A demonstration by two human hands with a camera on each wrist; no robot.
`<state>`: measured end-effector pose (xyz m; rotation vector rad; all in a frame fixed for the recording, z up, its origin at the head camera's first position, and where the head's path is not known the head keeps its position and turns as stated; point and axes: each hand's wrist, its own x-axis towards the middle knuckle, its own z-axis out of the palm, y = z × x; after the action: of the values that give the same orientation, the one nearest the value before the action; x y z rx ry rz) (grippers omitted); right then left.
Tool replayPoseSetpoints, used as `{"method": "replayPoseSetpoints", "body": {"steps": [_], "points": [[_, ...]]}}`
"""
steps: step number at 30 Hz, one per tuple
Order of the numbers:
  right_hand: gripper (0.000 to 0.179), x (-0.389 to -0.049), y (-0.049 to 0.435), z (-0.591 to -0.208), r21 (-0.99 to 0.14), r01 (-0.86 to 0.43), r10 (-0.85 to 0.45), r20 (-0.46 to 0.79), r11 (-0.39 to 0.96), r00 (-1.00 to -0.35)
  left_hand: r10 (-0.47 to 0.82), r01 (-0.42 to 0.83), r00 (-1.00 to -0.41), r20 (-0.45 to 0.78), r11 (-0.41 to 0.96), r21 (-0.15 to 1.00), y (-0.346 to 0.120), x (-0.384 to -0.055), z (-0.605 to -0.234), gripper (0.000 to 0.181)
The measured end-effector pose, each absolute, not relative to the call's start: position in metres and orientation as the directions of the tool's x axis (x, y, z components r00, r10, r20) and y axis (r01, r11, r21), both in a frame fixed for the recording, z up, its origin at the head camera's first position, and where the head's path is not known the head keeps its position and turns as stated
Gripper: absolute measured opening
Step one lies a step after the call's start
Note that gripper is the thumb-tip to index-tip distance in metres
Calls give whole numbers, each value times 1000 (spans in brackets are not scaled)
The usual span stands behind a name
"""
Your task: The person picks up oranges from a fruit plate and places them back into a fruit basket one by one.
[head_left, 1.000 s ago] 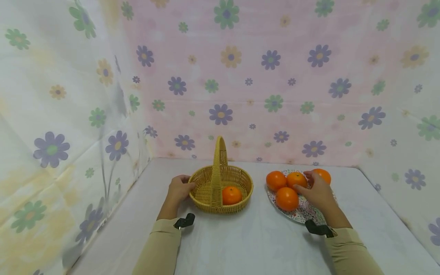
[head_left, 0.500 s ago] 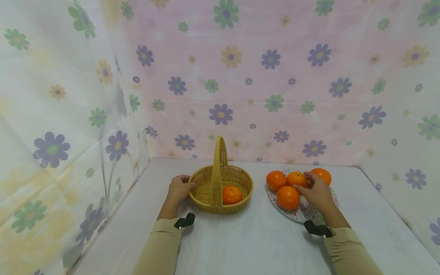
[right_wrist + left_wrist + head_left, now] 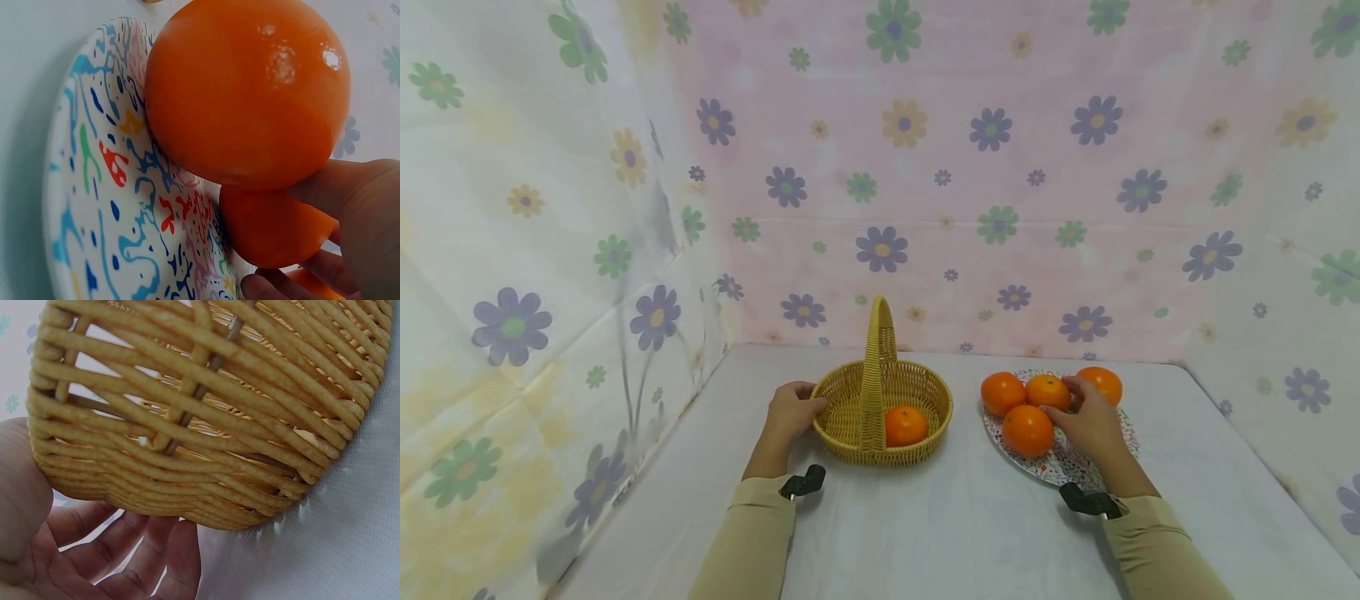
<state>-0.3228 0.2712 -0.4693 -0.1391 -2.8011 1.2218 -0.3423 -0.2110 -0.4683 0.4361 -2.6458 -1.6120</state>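
Note:
In the head view, my left hand [image 3: 792,417] grips the left rim of a yellow woven basket [image 3: 842,450] with a tall arched handle. The left wrist view shows thumb and fingers on either side of the basket's weave [image 3: 206,412]. One orange [image 3: 906,427] lies inside the basket, right of the handle. My right hand [image 3: 1093,421] holds the middle orange [image 3: 1047,392] on a patterned plate [image 3: 1060,468], thumb on the near side and fingers on the far side. From the right wrist, a larger-looking front orange [image 3: 250,94] partly covers that held orange [image 3: 275,225].
On the plate, a left orange [image 3: 1002,393] and a front orange [image 3: 1028,431] sit close against the held one. Another orange [image 3: 1101,385] lies at the back right, behind my right hand. A white cloth covers the table [image 3: 910,533]; flowered cloth walls [image 3: 955,208] enclose it.
My right hand has shifted very slightly to the left around the middle orange. The front orange has moved a touch. Left hand and basket stay still.

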Motion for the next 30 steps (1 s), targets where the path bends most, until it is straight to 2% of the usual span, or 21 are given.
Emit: {"method": "replayPoseSetpoints", "body": {"steps": [30], "points": [[84, -314, 266, -459, -733, -11, 148, 152, 681, -977, -237, -232, -961, -139, 431, 872, -213, -345, -471, 43]]}}
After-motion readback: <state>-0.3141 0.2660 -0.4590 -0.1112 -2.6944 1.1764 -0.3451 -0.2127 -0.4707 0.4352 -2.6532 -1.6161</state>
